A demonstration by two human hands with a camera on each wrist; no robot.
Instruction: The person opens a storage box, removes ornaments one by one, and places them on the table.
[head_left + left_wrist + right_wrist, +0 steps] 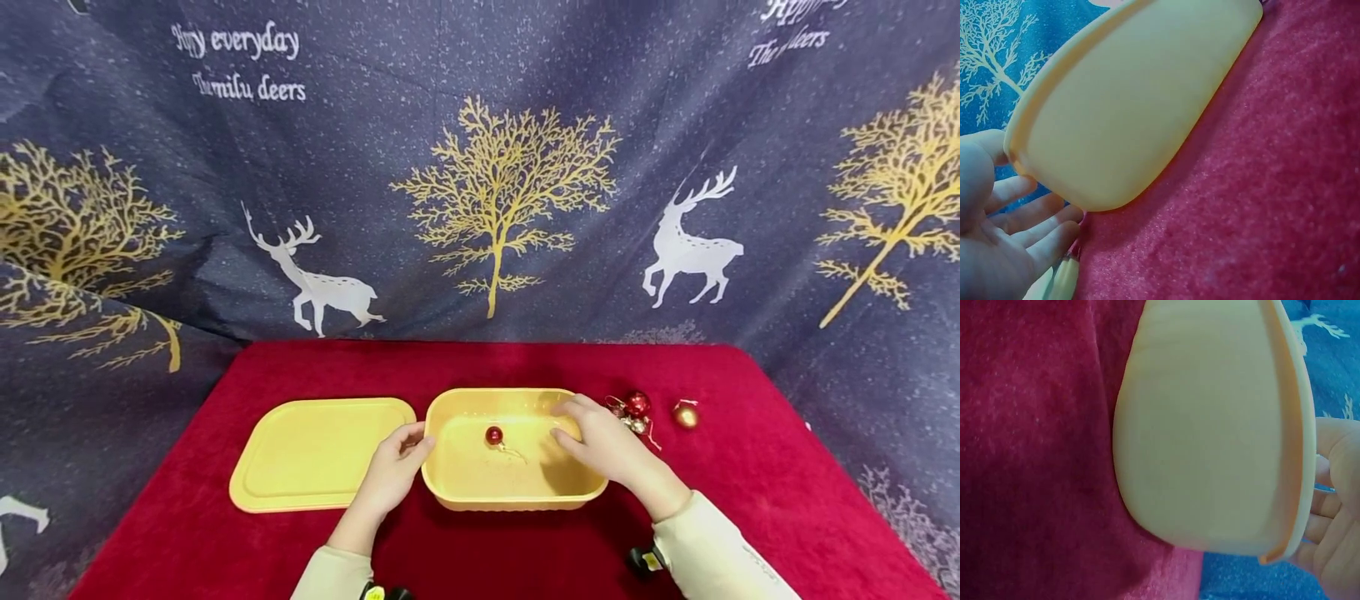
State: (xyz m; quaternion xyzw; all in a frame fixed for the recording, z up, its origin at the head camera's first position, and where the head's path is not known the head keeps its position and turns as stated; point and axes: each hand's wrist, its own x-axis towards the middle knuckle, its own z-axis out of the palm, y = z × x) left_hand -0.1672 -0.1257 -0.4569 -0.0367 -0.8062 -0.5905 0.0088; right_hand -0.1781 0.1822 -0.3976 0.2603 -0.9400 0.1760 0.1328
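A yellow rectangular plastic box (517, 503) stands open-topped at the middle of the table. Inside lies a small red ball ornament (493, 435) with a gold string loop. At the box's left end is my left hand (397, 462), its thumb at the rim and its relaxed fingers along the outer end wall (1104, 112). My right hand (603, 442) reaches over the right rim (1305, 425), fingers and thumb apart above the box's inside. Nothing shows between them, and the red ball lies to their left.
A flat yellow lid (322, 454) lies left of the box on the red tablecloth (525, 550). Right of the box are a red ball ornament (637, 404), several small ornaments with strings beside it, and a gold ball ornament (686, 415). A patterned blue curtain (450, 208) hangs behind.
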